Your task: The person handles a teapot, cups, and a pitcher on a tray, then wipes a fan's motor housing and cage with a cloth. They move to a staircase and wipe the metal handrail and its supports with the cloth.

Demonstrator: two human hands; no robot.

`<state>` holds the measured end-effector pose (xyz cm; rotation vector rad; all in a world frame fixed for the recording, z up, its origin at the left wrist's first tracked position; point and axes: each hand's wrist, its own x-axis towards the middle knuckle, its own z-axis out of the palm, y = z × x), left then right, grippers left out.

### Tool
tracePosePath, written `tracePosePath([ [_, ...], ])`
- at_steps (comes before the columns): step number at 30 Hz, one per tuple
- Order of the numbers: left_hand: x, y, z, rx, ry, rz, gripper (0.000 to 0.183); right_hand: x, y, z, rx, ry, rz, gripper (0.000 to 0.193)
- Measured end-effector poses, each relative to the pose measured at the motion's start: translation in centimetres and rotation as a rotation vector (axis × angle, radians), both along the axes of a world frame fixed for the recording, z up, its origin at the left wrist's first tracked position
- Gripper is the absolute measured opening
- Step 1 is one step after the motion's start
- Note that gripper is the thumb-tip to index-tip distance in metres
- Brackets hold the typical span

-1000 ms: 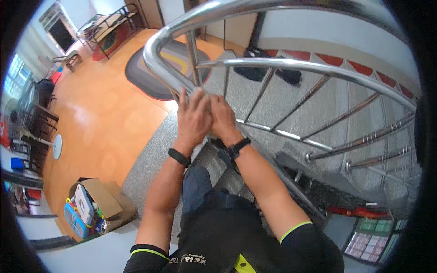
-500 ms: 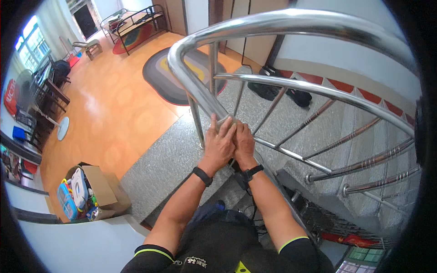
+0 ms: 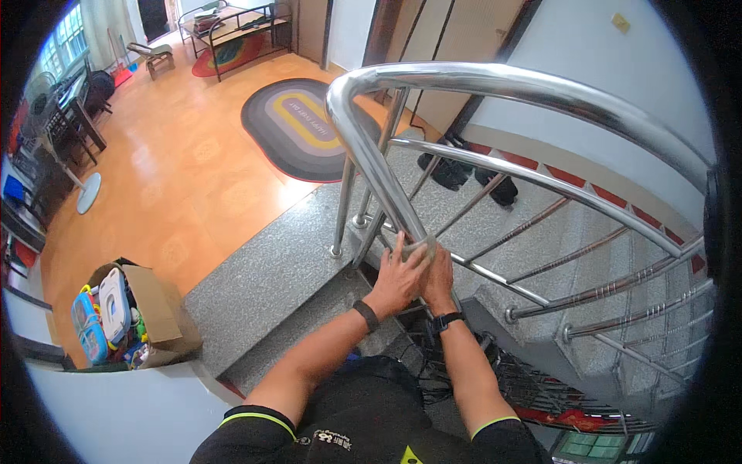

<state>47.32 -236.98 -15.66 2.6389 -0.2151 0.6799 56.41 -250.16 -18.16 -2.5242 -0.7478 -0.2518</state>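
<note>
A polished steel handrail (image 3: 375, 166) bends at the top of the stair and slopes down toward me. My left hand (image 3: 399, 280) lies over the lower part of this rail, palm down, its fingers curved across the tube. Right beside it, my right hand (image 3: 438, 280) wraps the rail from the other side. Under the fingertips a thin greyish-beige piece (image 3: 422, 247), perhaps cloth, goes over the tube; its kind is unclear. Both wrists wear dark bands. The palms and the rail under them are hidden.
Steel balusters and a lower rail (image 3: 541, 176) run along stone steps to the right. Black shoes (image 3: 448, 172) lie on the landing. At left stand a cardboard box (image 3: 164, 305) of toys and a fan (image 3: 87, 193). An oval mat (image 3: 267, 131) lies on the orange floor.
Both hands have moved down the sloping rail, farther from its bend, together with the thin piece under the fingers. The whole view has shifted as well.
</note>
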Motion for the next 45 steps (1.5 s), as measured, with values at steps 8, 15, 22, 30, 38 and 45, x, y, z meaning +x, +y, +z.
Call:
tracePosePath([
  [8, -1.7, -0.1, -2.0, -0.395, 0.138, -0.193, 0.046, -1.5, -1.3, -0.4, -0.03, -0.033, -0.064, 0.076],
  [15, 0.6, 3.5, -3.1, -1.132, 0.358, -0.029, 0.054, 0.4, 5.4, 3.9, -0.068, -0.081, 0.076, 0.074],
  [22, 3.9, 6.4, 1.2, -1.12, -0.039, 0.204, 0.076, 4.2, 13.9, 7.6, -0.055, -0.177, 0.063, 0.062],
  [30, 7.4, 11.2, 6.0, -1.067, -0.214, 0.3, 0.083, 6.9, 20.9, 13.0, 0.059, -0.081, 0.192, 0.061],
  [38, 9.2, 12.3, 6.3, -1.247, -0.171, 0.442, 0.092, 8.4, 20.8, 16.2, 0.159, 0.3, 0.324, 0.071],
  [45, 8.8, 9.7, 2.7, -1.215, -0.175, 0.331, 0.087, 10.2, 16.4, 11.7, 0.295, 0.693, 0.483, 0.054],
])
